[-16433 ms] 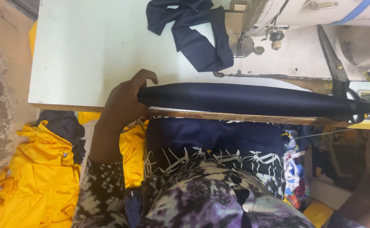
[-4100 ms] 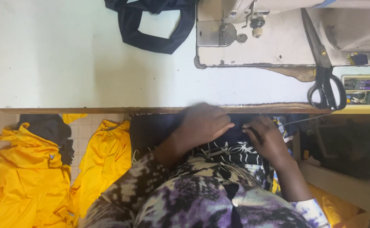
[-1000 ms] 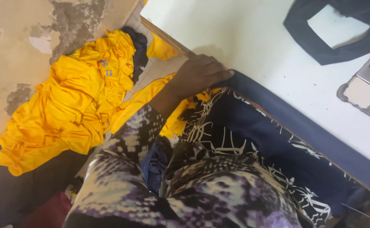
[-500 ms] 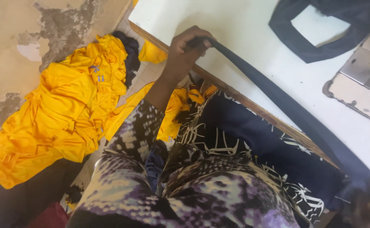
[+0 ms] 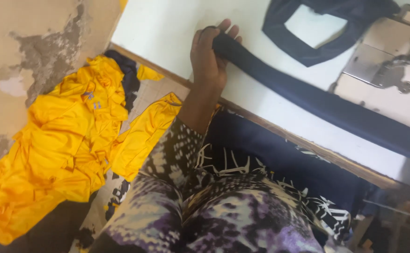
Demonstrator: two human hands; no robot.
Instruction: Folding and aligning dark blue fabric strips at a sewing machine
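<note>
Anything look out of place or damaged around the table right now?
Yes. Yellow garments lie heaped and crumpled on the floor left of the table, and the floor there is patchy and worn. The navy strip in the left hand looks fine.

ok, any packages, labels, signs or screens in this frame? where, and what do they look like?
No packages, signs or screens in view.
Small pale grey printed mark on the yellow garments heaped on the floor, left of the table: a few tiny shapes, too small to make out.

Worn, patchy floor (image 5: 32,51) beside a white wood-edged table (image 5: 163,37).
</note>
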